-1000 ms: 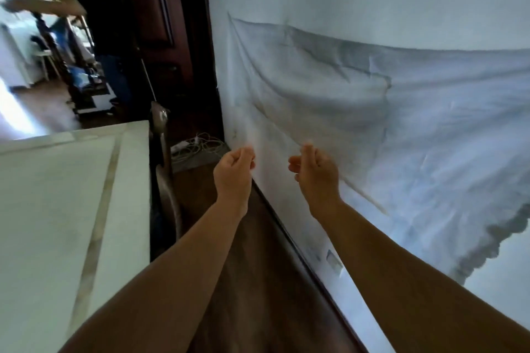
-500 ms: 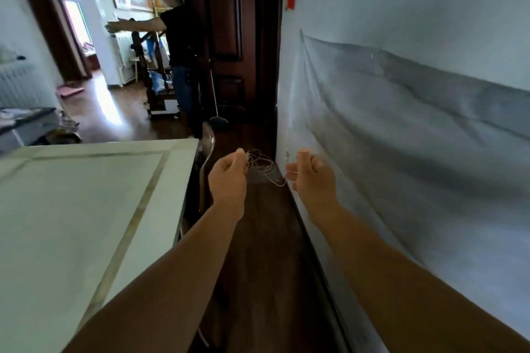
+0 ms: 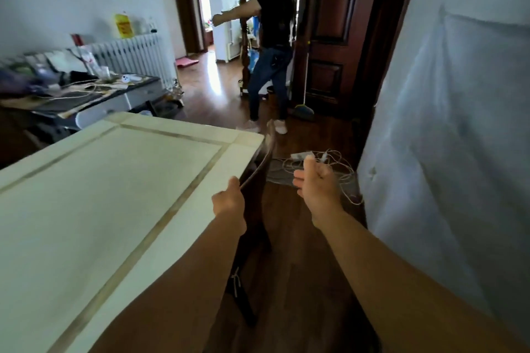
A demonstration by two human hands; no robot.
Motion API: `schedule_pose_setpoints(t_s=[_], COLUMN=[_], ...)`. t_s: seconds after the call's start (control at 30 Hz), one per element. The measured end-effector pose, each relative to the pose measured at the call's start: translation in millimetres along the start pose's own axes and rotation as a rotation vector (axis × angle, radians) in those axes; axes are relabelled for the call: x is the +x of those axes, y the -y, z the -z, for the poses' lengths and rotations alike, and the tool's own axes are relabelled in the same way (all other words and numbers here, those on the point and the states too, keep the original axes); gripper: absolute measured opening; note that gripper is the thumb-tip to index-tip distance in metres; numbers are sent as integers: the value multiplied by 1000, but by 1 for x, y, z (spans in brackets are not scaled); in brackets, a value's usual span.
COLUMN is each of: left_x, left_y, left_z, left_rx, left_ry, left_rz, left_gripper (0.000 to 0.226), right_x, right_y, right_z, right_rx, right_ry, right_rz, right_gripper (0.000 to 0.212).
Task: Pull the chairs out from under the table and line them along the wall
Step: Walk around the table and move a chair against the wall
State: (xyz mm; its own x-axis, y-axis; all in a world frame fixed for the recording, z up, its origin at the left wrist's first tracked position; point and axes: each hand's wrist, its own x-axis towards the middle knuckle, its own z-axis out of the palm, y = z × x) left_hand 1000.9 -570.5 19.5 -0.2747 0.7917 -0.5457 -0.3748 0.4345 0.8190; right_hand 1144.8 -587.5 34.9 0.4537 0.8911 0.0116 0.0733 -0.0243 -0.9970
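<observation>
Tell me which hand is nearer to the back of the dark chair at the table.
Left. The left hand is at the top rail of the chair, apparently touching it beside the table edge. The right hand is apart from it, toward the wall, over the floor.

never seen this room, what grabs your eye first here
The pale table fills the lower left, a dark chair tucked at its right edge, with the left hand at the chair's top. Ahead, a person in black stands by the dark door.
</observation>
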Motion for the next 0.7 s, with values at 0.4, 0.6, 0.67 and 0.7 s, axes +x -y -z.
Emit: schedule_pose_setpoints(t_s=[0.4,0.6,0.67,0.7], left_x=[95,118,125,127], left_y=[19,10,14,16], left_z=[-32,-27,-24,-24], left_rx=[24,-255,-316,-328], left_ry=[-95,-58,-70,-65], left_rz=[129,420,497,517], left_gripper=[59,45,48,46], right_x=[124,148,154,156], right_y=[-37,-48,-52,-54], right_z=[-65,-98,-111,-118], right_rx=[-231,-324,-391,-407], right_ry=[295,332,339,345], right_rz=[-234,-354,-365,-372], right_gripper=[64,83,87,88])
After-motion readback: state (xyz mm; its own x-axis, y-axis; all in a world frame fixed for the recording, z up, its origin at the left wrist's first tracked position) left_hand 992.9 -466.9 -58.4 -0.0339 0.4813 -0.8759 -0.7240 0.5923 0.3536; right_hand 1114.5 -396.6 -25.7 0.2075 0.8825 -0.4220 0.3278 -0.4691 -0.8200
